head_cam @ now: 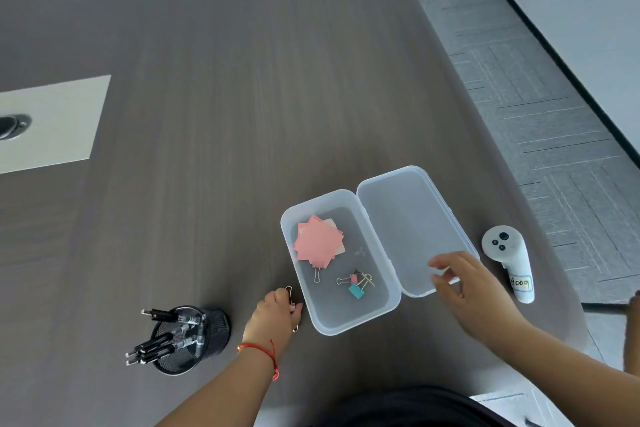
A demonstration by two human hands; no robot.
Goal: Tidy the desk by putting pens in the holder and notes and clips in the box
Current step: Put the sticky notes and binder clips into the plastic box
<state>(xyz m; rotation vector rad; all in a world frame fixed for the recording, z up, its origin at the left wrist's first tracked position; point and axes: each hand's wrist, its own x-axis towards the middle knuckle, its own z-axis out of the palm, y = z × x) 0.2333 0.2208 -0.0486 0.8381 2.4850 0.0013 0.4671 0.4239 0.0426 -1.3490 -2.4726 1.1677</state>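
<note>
A clear plastic box (349, 322) stands open on the desk, its hinged lid (408, 218) lying flat to the right. Inside lie pink sticky notes (317, 241) and a few binder clips (356, 284). My left hand (277, 314) rests on the desk just left of the box, fingers closed on a binder clip (289, 291) whose wire loop sticks up. My right hand (464, 282) hovers over the lid's near edge, fingers spread, holding nothing. A black mesh pen holder (207, 333) with several black pens (159, 343) stands at the lower left.
A white handheld controller (509, 260) with a label lies right of the lid, near the desk's right edge. A pale panel (62, 121) with a metal fitting is set into the desk at far left. Chairs stand beyond the far edge.
</note>
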